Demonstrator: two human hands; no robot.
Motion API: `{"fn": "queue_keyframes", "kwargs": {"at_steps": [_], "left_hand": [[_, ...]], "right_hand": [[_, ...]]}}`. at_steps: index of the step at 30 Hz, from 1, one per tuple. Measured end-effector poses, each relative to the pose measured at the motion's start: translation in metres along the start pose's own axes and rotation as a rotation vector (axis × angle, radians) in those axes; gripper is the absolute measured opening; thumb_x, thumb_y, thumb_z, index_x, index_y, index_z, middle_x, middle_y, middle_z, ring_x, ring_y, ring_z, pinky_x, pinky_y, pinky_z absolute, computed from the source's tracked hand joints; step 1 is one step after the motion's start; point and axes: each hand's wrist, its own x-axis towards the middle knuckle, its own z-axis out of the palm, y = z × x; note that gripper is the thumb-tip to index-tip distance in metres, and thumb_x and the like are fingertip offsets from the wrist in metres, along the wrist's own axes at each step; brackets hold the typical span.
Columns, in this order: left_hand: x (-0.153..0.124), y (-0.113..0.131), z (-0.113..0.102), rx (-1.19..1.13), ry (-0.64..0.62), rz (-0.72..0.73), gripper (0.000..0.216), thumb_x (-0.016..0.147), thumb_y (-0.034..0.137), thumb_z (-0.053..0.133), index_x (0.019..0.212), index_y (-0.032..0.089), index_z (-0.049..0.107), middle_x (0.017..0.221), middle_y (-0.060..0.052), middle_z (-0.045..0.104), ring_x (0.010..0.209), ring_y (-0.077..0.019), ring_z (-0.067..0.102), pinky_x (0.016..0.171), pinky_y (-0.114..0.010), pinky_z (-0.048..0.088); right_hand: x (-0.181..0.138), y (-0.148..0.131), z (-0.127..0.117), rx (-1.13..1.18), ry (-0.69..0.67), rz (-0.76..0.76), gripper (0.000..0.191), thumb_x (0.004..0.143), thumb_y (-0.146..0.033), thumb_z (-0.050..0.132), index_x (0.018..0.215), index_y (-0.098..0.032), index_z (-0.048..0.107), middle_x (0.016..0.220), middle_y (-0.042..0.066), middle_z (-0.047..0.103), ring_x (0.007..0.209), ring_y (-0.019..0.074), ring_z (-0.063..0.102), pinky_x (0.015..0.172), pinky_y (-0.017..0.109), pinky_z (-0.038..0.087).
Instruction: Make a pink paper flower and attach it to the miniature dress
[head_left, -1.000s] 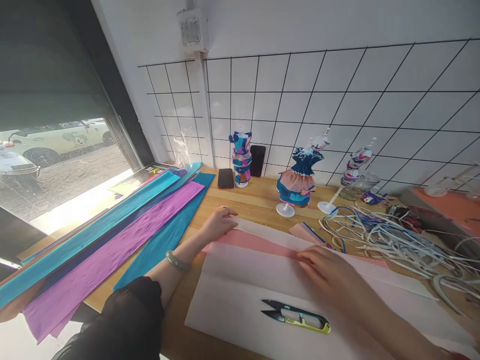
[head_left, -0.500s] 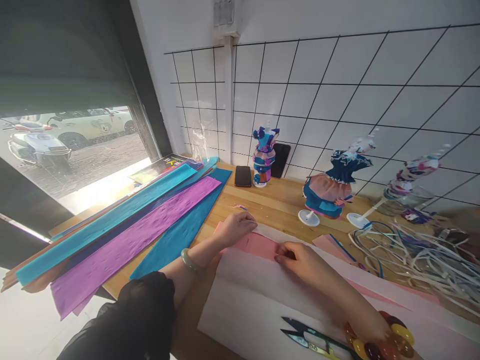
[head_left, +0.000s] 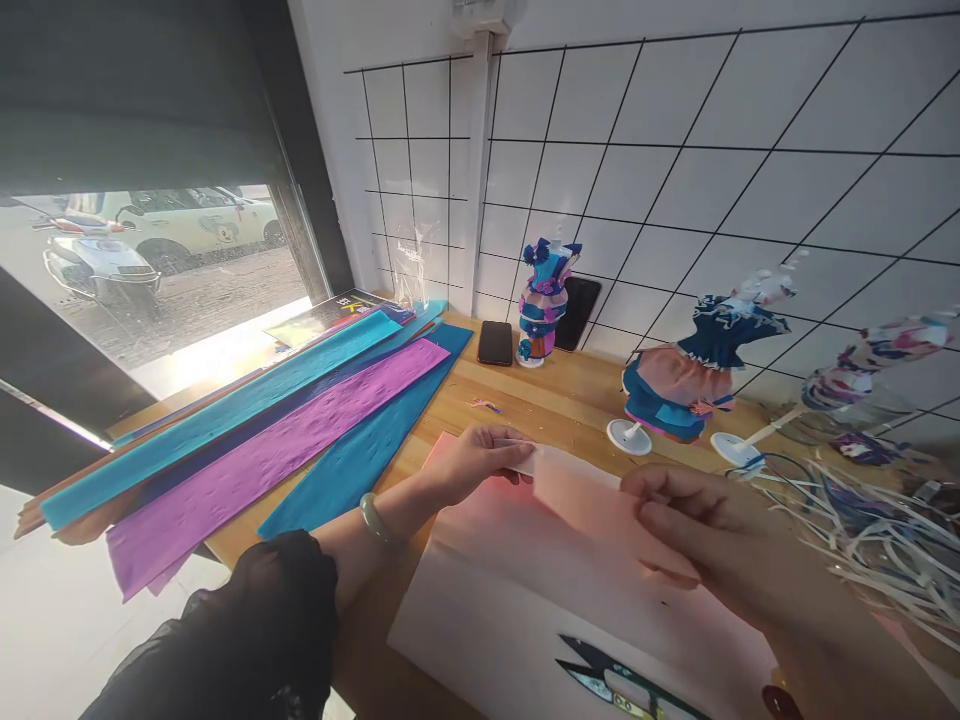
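Note:
Between my two hands a small pale pink piece of crepe paper point(head_left: 581, 500) is lifted above the table, its lower right part drooping. My left hand point(head_left: 486, 462) pinches its left end between thumb and fingers. At the other end, my right hand point(head_left: 694, 515) grips the upper edge with thumb and fingertips. Beneath them lies a large whitish-pink sheet point(head_left: 472, 610), partly covered by my hands. A pair of thread snips point(head_left: 611, 685) rests on that sheet near the front, blades pointing left, its handle cut off by the frame.
Long teal and purple crepe paper strips point(head_left: 277, 450) lie on the left. Along the wall stand a phone point(head_left: 495, 343) and small dressed mannequins point(head_left: 679, 385), one tilted. Tangled pale strips point(head_left: 892, 550) cover the right side of the wooden table point(head_left: 450, 395).
Both hands have raised the pink piece off the sheet. My right hand has moved right and closer to the camera, stretching it out. The view has shifted slightly.

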Motion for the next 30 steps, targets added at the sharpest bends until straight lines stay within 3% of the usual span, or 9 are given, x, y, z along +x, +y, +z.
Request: {"fn": "queue_keyframes", "kwargs": {"at_steps": [5, 10, 13, 16, 20, 25, 30], "left_hand": [[-0.01, 0.008, 0.006, 0.08, -0.038, 0.012, 0.027, 0.068, 0.032, 0.068, 0.087, 0.013, 0.068, 0.072, -0.004, 0.064, 0.06, -0.0106, 0.056, 0.054, -0.02, 0.043], [-0.014, 0.011, 0.006, 0.158, -0.145, 0.079, 0.028, 0.064, 0.026, 0.07, 0.09, 0.014, 0.068, 0.071, -0.003, 0.066, 0.061, -0.0109, 0.058, 0.056, -0.02, 0.044], [-0.014, 0.011, 0.005, 0.185, -0.155, 0.087, 0.033, 0.062, 0.025, 0.072, 0.092, 0.015, 0.068, 0.076, -0.004, 0.068, 0.066, -0.0135, 0.061, 0.06, -0.022, 0.046], [-0.013, 0.01, 0.004, 0.243, -0.155, 0.125, 0.036, 0.061, 0.022, 0.072, 0.096, 0.015, 0.066, 0.081, -0.006, 0.067, 0.071, -0.0148, 0.061, 0.061, -0.022, 0.047], [-0.012, 0.009, 0.004, 0.239, -0.169, 0.156, 0.04, 0.063, 0.019, 0.07, 0.102, 0.014, 0.062, 0.087, -0.007, 0.066, 0.076, -0.015, 0.061, 0.064, -0.023, 0.047], [-0.008, 0.005, 0.004, 0.235, -0.107, 0.188, 0.037, 0.066, 0.016, 0.066, 0.102, 0.014, 0.06, 0.087, -0.005, 0.062, 0.079, -0.014, 0.058, 0.065, -0.022, 0.044], [-0.005, 0.004, 0.001, 0.103, -0.15, 0.178, 0.025, 0.072, 0.016, 0.061, 0.097, 0.013, 0.06, 0.085, -0.005, 0.062, 0.079, -0.0118, 0.057, 0.068, -0.022, 0.043]], "right_hand": [[0.007, -0.004, 0.021, -0.226, -0.003, -0.003, 0.029, 0.077, -0.047, 0.053, 0.073, -0.021, 0.064, 0.058, -0.002, 0.051, 0.05, 0.0105, 0.044, 0.045, 0.022, 0.035], [0.018, 0.01, 0.023, -0.392, 0.126, -0.137, 0.027, 0.078, -0.046, 0.051, 0.073, -0.023, 0.066, 0.088, 0.004, 0.062, 0.072, 0.017, 0.057, 0.06, 0.027, 0.042], [0.02, 0.016, 0.021, -0.376, 0.113, -0.127, 0.026, 0.076, -0.046, 0.054, 0.07, -0.023, 0.067, 0.096, 0.006, 0.063, 0.09, 0.0223, 0.058, 0.066, 0.028, 0.044], [0.019, 0.014, 0.023, -0.317, 0.094, -0.028, 0.027, 0.075, -0.046, 0.054, 0.07, -0.022, 0.066, 0.082, 0.004, 0.065, 0.069, 0.0176, 0.057, 0.055, 0.026, 0.041], [0.018, 0.01, 0.03, -0.265, 0.226, 0.045, 0.026, 0.07, -0.045, 0.059, 0.062, -0.021, 0.065, 0.055, -0.001, 0.055, 0.051, 0.0115, 0.044, 0.047, 0.023, 0.034], [0.02, 0.013, 0.029, -0.221, 0.307, 0.084, 0.026, 0.067, -0.044, 0.061, 0.064, -0.02, 0.068, 0.055, 0.0, 0.055, 0.049, 0.0108, 0.042, 0.044, 0.022, 0.034], [0.024, 0.021, 0.021, -0.215, 0.343, 0.127, 0.024, 0.066, -0.044, 0.062, 0.066, -0.02, 0.068, 0.058, 0.0, 0.055, 0.05, 0.0104, 0.043, 0.042, 0.02, 0.036]]}}
